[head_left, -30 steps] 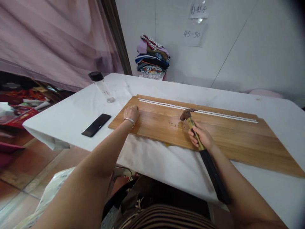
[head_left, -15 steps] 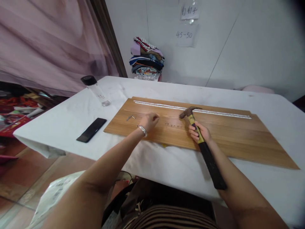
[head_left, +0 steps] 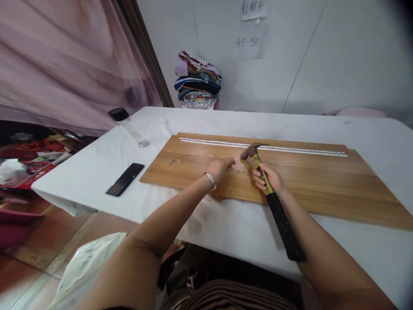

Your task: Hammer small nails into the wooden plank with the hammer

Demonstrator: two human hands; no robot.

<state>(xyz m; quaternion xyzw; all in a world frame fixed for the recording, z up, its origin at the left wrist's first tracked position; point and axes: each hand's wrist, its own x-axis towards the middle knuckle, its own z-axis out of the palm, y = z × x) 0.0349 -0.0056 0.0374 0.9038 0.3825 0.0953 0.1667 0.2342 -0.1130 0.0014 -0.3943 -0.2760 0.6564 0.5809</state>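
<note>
My right hand (head_left: pixel 268 177) is wrapped round the yellow and black handle of a claw hammer (head_left: pixel 280 215). Its rusty head is raised over the wooden board (head_left: pixel 322 185), tilted with the claw pointing right. My left hand (head_left: pixel 222 168), with a bracelet at the wrist, is closed in a pinch low over the board, left of the hammer head. What its fingertips hold is too small to make out. Beside those fingertips, several small dark nail heads (head_left: pixel 243 172) show in a row, partly hidden by the hand. A few loose nails (head_left: pixel 175 161) lie on the board's left part.
Two white measuring strips (head_left: pixel 300 150) run along the board's far side. A black phone (head_left: pixel 125 179) and a clear bottle with a black lid (head_left: pixel 132 129) are on the white-covered table (head_left: pixel 77 172) to the left. Folded clothes (head_left: pixel 198 82) are stacked by the wall.
My left hand has moved right along the board, from left of the nail row to over it, close to the hammer. The right hand keeps the hammer in nearly the same place.
</note>
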